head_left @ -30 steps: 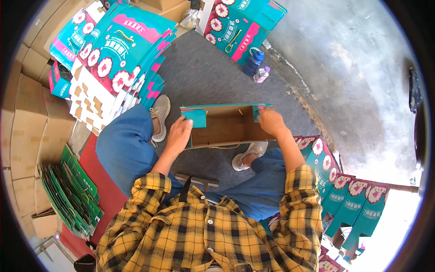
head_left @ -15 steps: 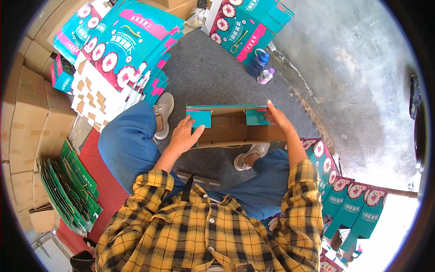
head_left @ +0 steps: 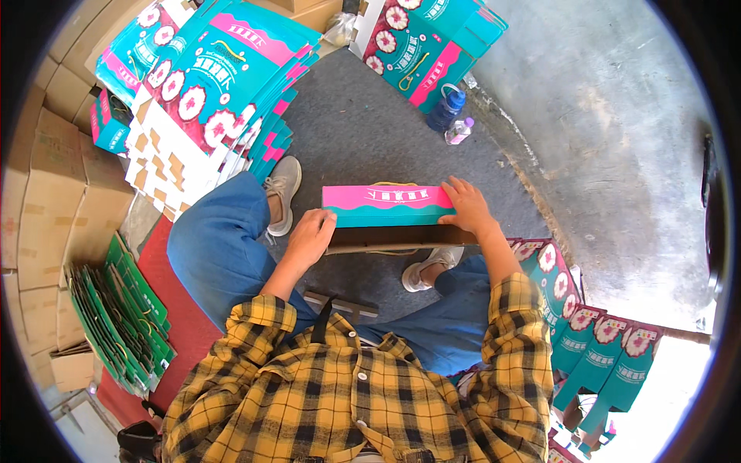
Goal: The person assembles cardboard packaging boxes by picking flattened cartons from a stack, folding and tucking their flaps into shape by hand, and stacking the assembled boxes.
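Between my knees stands a cardboard carton [head_left: 390, 217] with a pink and teal top flap. The flap lies partly over the opening; a dark brown strip of the inside shows along the near side. My left hand [head_left: 310, 238] grips the carton's left end, its fingers bent at the flap's corner. At the other end my right hand [head_left: 471, 208] holds the flap, thumb on the near edge and fingers over the far corner. A yellowish cord handle [head_left: 395, 184] shows behind the far edge. The small side flaps are hidden.
A stack of flat teal and pink cartons [head_left: 231, 73] lies far left. More flat cartons [head_left: 421, 46] lie beyond a blue bottle [head_left: 446, 110] and a small clear bottle [head_left: 458, 131]. Green folded cartons [head_left: 120, 316] lean at left; standing teal cartons [head_left: 598, 343] are at right.
The carton's far flap has come down toward me over the opening, covering the small teal side flaps. Both hands have shifted onto the carton's ends.
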`<state>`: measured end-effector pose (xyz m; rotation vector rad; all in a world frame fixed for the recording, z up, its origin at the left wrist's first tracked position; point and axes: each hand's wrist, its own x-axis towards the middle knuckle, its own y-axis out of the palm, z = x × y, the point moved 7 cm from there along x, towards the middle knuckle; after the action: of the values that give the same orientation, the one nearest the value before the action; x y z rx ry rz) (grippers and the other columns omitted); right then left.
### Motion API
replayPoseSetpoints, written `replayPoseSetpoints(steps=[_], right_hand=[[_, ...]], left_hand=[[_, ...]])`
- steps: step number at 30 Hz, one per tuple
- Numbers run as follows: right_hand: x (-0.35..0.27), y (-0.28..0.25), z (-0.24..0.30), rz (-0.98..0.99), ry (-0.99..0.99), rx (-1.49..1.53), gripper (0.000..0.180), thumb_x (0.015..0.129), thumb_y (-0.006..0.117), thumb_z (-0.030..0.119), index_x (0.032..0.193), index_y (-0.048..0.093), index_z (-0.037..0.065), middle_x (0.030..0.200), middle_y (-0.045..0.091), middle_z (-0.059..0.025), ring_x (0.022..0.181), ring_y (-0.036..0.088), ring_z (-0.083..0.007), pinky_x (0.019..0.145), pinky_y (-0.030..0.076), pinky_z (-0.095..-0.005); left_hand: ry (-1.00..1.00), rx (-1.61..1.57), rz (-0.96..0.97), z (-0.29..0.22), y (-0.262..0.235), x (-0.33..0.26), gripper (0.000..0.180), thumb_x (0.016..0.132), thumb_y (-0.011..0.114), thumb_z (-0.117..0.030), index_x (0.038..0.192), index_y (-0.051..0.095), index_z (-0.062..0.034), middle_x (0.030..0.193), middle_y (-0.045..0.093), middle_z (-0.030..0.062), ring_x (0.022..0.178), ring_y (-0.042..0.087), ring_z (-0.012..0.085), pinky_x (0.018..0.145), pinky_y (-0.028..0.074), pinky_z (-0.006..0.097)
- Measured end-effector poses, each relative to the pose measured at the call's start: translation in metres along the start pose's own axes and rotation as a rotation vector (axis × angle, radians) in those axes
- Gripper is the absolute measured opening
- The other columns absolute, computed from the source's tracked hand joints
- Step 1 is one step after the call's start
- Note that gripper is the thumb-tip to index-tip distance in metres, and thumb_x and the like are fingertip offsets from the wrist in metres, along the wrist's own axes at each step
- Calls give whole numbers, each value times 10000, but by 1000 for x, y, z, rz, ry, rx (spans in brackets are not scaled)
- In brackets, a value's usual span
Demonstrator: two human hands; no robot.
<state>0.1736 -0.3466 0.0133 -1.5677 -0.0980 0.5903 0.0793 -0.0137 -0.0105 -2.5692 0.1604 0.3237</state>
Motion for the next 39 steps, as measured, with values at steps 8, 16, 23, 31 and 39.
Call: replayPoseSetpoints(steps=[8, 16, 23, 31, 39], right_hand=[[20, 19, 17, 31, 32, -102, 886, 602, 840, 288, 1318, 390, 21, 1263, 493, -131, 1200, 465, -318, 954, 454, -386], [15, 11, 24, -128, -9, -122, 838, 593, 856, 248, 1271, 406, 47, 1167, 516, -115, 1134, 496, -296, 875, 500, -381], [-6, -27, 15, -228, -58, -285, 762, 620, 829, 360, 1218, 493, 30, 1138, 560, -133, 1082, 546, -314, 858, 506, -391], [-54, -2, -16, 420, 328, 770, 821, 812, 567, 647, 1261, 504, -38, 1214, 565, -240, 1151, 541, -365, 957, 437, -432], [-58, 17, -2, 521, 20, 540, 1032, 707, 632, 699, 1363, 394, -62, 1346, 451, -298, 1230, 470, -411, 1041, 368, -434]], left_hand=[[-69, -239, -15, 21, 19, 15, 683, 934, 463, -486, 1358, 363, 40, 1414, 370, 251, 1340, 336, 356, 1095, 277, 408], [-49, 104, 134, 55, 47, 27, 1067, 759, 729, -360, 1426, 52, 126, 1467, 224, 328, 1354, 314, 392, 1092, 311, 392], [-64, 86, 159, 53, 50, 24, 1054, 772, 716, -360, 1428, 44, 121, 1469, 240, 314, 1341, 339, 387, 1080, 327, 391], [-34, 115, 124, 67, 51, 29, 1069, 764, 728, -360, 1430, 42, 120, 1475, 229, 309, 1356, 320, 375, 1097, 307, 382], [44, 35, 83, 58, 49, 30, 959, 792, 708, -343, 1440, 138, 76, 1423, 334, 292, 1311, 388, 361, 1048, 353, 391]])
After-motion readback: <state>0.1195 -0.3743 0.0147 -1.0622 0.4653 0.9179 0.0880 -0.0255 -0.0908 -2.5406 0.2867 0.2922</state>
